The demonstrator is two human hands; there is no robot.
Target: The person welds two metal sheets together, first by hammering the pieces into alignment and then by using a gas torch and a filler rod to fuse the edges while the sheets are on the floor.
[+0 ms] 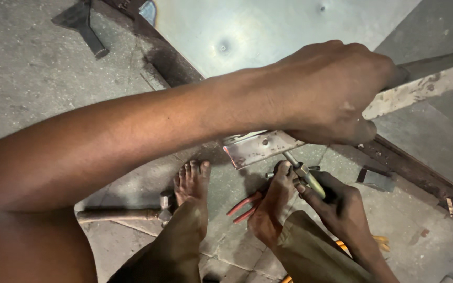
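My left hand [336, 89] reaches across from the left and is closed around a pale, rust-flecked metal bar [425, 86]. The bar ends in a worn flat plate with holes [255, 148] just below that hand. Lower down, my right hand [344, 209] grips a screwdriver-like tool with a yellowish handle [310, 181]. Its metal tip points up at the underside of the plate. My bare feet [192, 181] rest on the concrete floor, the right foot [273, 202] next to the tool.
A large grey metal sheet [268, 26] in a dark rusty frame [420, 170] lies ahead. Red-handled pliers [243, 205] lie under my right foot. A hammer [127, 214] lies by my left foot. A small metal block [376, 178] sits at right, a dark metal piece [82, 23] top left.
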